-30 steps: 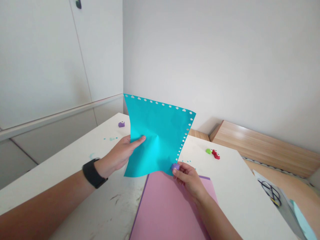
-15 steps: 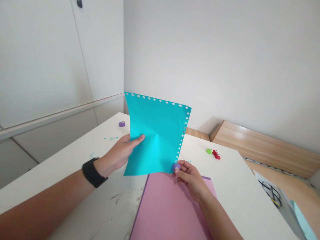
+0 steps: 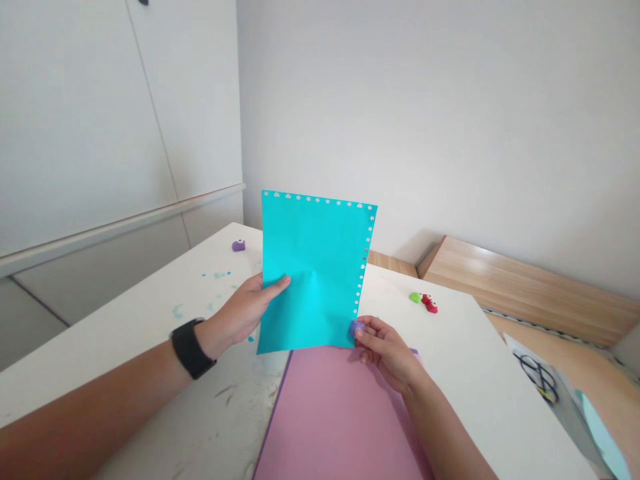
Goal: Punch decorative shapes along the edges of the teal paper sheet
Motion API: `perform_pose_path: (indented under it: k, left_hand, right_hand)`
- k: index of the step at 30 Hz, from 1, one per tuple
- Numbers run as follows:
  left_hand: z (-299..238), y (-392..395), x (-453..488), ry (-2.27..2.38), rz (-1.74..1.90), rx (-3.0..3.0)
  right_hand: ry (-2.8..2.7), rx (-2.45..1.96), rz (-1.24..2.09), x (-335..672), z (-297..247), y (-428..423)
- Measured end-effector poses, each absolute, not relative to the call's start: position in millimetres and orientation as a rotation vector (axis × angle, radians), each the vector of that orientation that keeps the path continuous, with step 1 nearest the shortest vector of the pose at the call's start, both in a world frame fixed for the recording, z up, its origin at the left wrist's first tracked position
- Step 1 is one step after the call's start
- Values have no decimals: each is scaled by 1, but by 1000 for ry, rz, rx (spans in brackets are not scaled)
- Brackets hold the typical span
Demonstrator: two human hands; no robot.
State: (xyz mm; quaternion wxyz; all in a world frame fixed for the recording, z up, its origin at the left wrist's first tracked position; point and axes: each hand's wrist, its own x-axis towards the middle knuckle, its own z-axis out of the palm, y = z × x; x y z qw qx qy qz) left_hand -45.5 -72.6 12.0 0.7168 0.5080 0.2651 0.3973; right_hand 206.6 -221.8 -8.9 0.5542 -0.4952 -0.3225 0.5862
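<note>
A turquoise sheet of paper (image 3: 315, 240) is held up in front of me, with small shapes punched along its top edge and down its right edge. My left hand (image 3: 250, 303) grips its left edge, thumb on the near face and fingers behind. At the lower right corner, my right hand (image 3: 387, 347) pinches a small purple craft punch (image 3: 356, 328) set on the paper's edge. Below the sheet lies a pink sheet (image 3: 335, 413) with purple borders. Several punched-out turquoise bits (image 3: 219, 275) are scattered on the table left of the paper.
On the white table (image 3: 470, 373) stand another purple punch (image 3: 239, 245) at the far left, and a green punch (image 3: 415, 297) beside red punches (image 3: 430, 304) at the right. Black-handled scissors (image 3: 537, 377) lie beyond the right edge. A white cabinet (image 3: 90, 120) borders the left.
The turquoise paper has turned a little and looks flatter and more upright. Both hands keep their hold, and the punch stays at the lower right corner. My view has shifted slightly.
</note>
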Motion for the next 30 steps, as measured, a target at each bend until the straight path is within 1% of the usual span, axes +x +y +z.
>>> perform_pose_path:
  k: [21,26,30]
  left_hand:
    - [13,-73,-43,668,927,1259]
    - [19,-73,-45,690,893,1286]
    - [21,-70,-49,657,778,1328]
  right_hand:
    - [-862,-1223,1290,208,-13,-220]
    - [-876,-1224,1268,209,-14,-219]
    - [-890,-1219,1254,210,-14,-219]
